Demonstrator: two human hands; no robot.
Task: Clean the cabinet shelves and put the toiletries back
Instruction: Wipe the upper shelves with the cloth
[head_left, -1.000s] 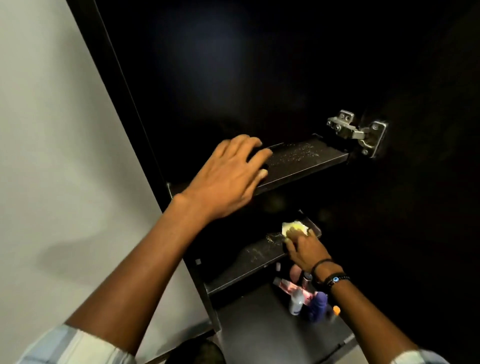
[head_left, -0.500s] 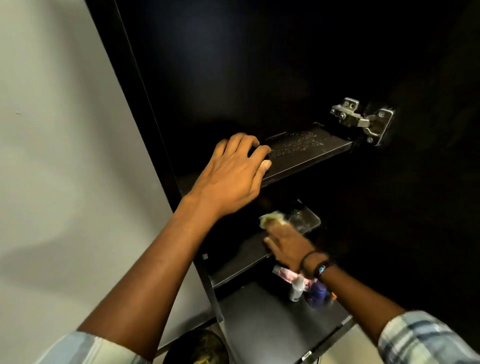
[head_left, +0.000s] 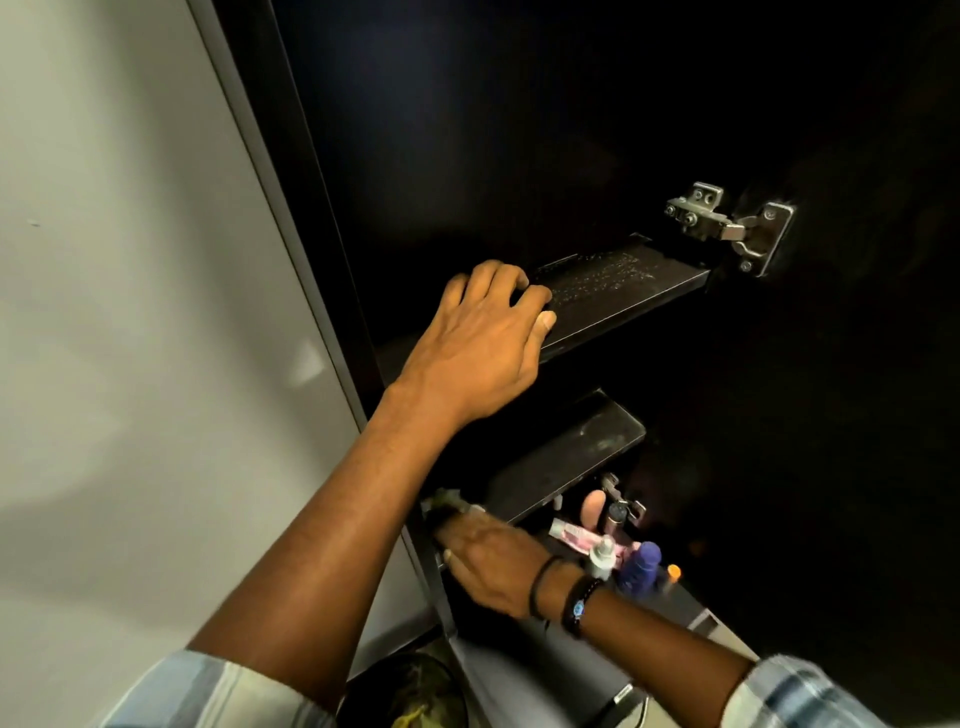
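While left hand (head_left: 478, 345) rests spread-fingered on black upper shelf (head_left: 628, 291), right hand (head_left: 491, 564) at 6 o'clock touches yellowish cloth (head_left: 448, 503), finger state too blurred to tell.

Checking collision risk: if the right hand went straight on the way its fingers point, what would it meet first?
Probably the cabinet's left side panel. The right hand, with a cloth at its fingertips, points left toward it, though blur leaves the depth unclear.

Left hand (head_left: 478, 353) covers the left end of the dusty black upper shelf (head_left: 623, 291); its right stretch runs free to the silver metal hinge (head_left: 727, 223). The black middle shelf (head_left: 566, 457) is bare on the right. Clustered toiletry bottles (head_left: 623, 551) block the back right of the bottom shelf (head_left: 545, 660).
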